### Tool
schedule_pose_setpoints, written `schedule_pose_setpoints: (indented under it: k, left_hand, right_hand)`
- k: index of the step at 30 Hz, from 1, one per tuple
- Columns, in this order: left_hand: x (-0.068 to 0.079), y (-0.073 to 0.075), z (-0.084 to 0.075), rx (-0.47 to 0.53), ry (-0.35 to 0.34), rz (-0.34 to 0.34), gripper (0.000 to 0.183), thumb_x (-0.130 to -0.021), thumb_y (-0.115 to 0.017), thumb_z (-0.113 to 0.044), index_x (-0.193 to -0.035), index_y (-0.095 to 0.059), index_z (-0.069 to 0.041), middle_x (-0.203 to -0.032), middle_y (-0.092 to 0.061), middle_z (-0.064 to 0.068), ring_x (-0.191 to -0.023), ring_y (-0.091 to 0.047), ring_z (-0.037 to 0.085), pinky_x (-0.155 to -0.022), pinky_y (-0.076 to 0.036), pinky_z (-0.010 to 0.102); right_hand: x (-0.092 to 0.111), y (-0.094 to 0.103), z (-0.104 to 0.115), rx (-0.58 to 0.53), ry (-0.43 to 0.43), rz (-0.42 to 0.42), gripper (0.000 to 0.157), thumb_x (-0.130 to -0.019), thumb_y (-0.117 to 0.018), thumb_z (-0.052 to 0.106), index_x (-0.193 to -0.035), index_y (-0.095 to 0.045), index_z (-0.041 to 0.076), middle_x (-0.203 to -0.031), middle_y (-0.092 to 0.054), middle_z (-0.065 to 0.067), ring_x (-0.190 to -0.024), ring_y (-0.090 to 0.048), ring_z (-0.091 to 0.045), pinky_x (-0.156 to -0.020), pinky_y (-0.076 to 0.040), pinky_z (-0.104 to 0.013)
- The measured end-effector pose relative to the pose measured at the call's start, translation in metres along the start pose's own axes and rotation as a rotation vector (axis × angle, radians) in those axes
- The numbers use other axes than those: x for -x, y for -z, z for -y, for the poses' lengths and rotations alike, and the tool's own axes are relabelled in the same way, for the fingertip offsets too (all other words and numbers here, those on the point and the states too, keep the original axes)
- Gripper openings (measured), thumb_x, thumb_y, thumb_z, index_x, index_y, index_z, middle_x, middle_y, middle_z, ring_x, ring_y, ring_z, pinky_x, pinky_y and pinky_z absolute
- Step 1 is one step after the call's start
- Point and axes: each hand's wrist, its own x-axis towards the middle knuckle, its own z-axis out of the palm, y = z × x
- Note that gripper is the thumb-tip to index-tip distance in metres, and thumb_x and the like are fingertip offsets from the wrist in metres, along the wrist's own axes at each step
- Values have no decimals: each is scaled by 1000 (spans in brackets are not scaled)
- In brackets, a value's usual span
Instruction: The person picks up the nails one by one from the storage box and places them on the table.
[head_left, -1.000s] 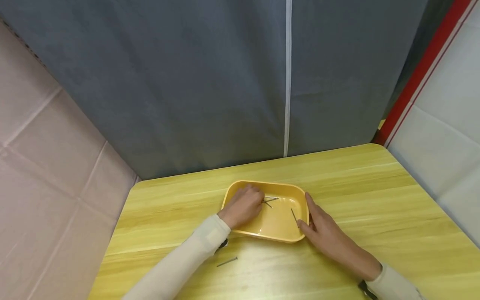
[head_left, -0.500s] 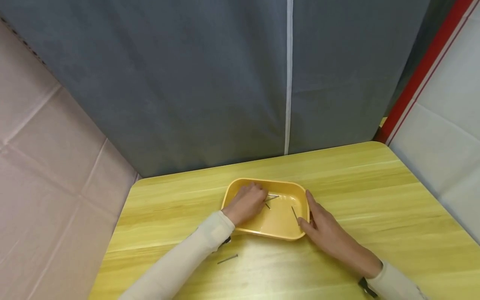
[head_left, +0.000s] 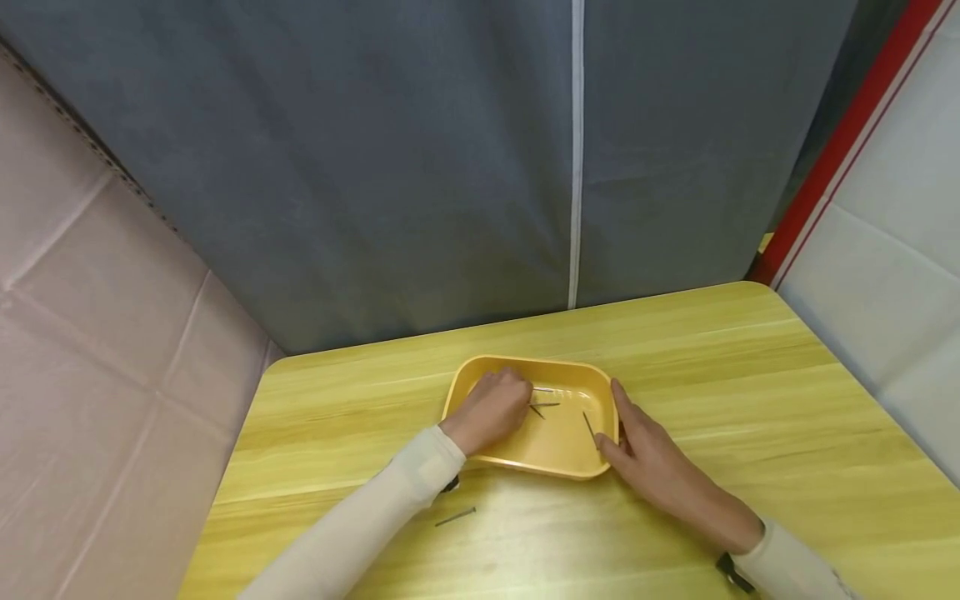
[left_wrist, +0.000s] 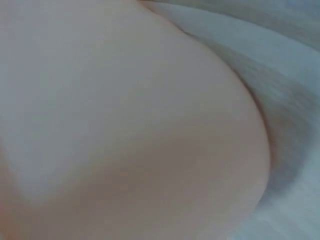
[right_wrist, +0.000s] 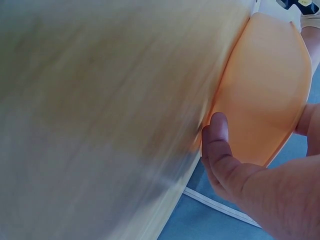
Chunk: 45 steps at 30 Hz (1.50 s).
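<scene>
In the head view a shallow yellow plastic tray sits on the table. My left hand reaches into its left half with the fingers curled down. A thin nail sticks out at those fingertips, and a short nail lies just below it; the fingertips themselves are hidden. At the tray's right end, my right hand grips the wall, thumb over the rim and fingers outside. Near that thumb another nail leans. The right wrist view shows fingers against the tray's outer side.
A single nail lies on the wood-grain table in front of the tray. Behind the table hangs a grey curtain, with pale cloth walls on either side. The left wrist view is mostly filled by blurred skin.
The nail by my left fingertips has swung from slanting up to nearly level. My left hand has shifted slightly within the tray. The right hand keeps its grip.
</scene>
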Motion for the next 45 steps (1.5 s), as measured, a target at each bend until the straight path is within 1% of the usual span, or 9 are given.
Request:
schedule_pose_setpoints:
  k: [6, 11, 13, 15, 21, 28, 30, 35, 45]
  left_hand:
    - [9, 7, 0, 10, -17, -28, 23, -90, -63, -8, -68, -64, -15, -64, -55, -3, -61, -53, 14, -51, -43, 32]
    - [20, 14, -1, 25, -20, -39, 24, -89, -63, -7, -68, -61, -17, -67, -54, -5, -64, -52, 14, -52, -41, 31]
    - [25, 18, -2, 39, -20, -50, 23, -89, -63, -6, -68, -61, -17, -68, -54, -6, -65, -52, 14, -53, -41, 30]
    - [29, 22, -3, 43, -17, -58, 24, -89, -62, -6, -68, -60, -18, -68, -54, -7, -65, -51, 14, -54, -40, 30]
    - [41, 33, -5, 31, -13, -71, 20, -89, -62, -7, -73, -64, -18, -71, -56, -7, -68, -51, 13, -55, -36, 26]
    - [50, 39, -6, 22, -26, -83, 15, -90, -64, -9, -78, -68, -16, -75, -61, -6, -71, -54, 13, -57, -37, 25]
    - [52, 39, -6, 25, -26, -89, 14, -90, -65, -9, -79, -68, -16, -76, -61, -6, -72, -54, 13, -57, -38, 24]
    - [56, 40, -6, 41, -20, -95, 12, -90, -65, -8, -81, -69, -15, -78, -63, -6, -73, -55, 13, -58, -40, 24]
    - [60, 40, -6, 51, -25, -118, 11, -88, -66, -7, -81, -70, -15, -79, -64, -6, -74, -55, 12, -60, -43, 25]
  right_hand:
    - [1, 1, 0, -1, 3, 0, 83, -103, -58, 27, -159, -6, -3, -154, -34, -31, -127, -53, -33, -101, -46, -52]
    - [2, 3, 0, 0, -1, 3, 83, -103, -57, 29, -159, -6, -3, -154, -34, -31, -124, -54, -31, -100, -47, -51]
    - [2, 3, 0, 1, 2, 2, 83, -103, -58, 27, -159, -6, -4, -151, -38, -32, -118, -58, -30, -96, -50, -48]
    - [2, 3, 0, 0, -4, 4, 83, -102, -59, 27, -159, -6, -4, -151, -38, -32, -117, -58, -29, -96, -51, -47]
    - [1, 4, -2, -6, -18, 16, 83, -103, -58, 28, -160, -5, -3, -156, -32, -31, -130, -50, -33, -103, -45, -52]
    - [1, 3, -5, -7, -6, 9, 83, -103, -58, 27, -159, -6, -3, -152, -37, -31, -117, -59, -30, -95, -51, -47]
    - [1, 3, -5, -4, -11, 11, 83, -103, -59, 27, -160, -6, -2, -153, -36, -31, -121, -57, -30, -97, -50, -47]
    - [1, 5, -4, 1, -11, 16, 83, -103, -59, 27, -159, -6, -3, -152, -37, -31, -119, -57, -29, -95, -51, -46]
    - [1, 6, -6, 27, -17, -3, 83, -102, -60, 28, -159, -8, -3, -141, -49, -28, -99, -58, -19, -82, -52, -33]
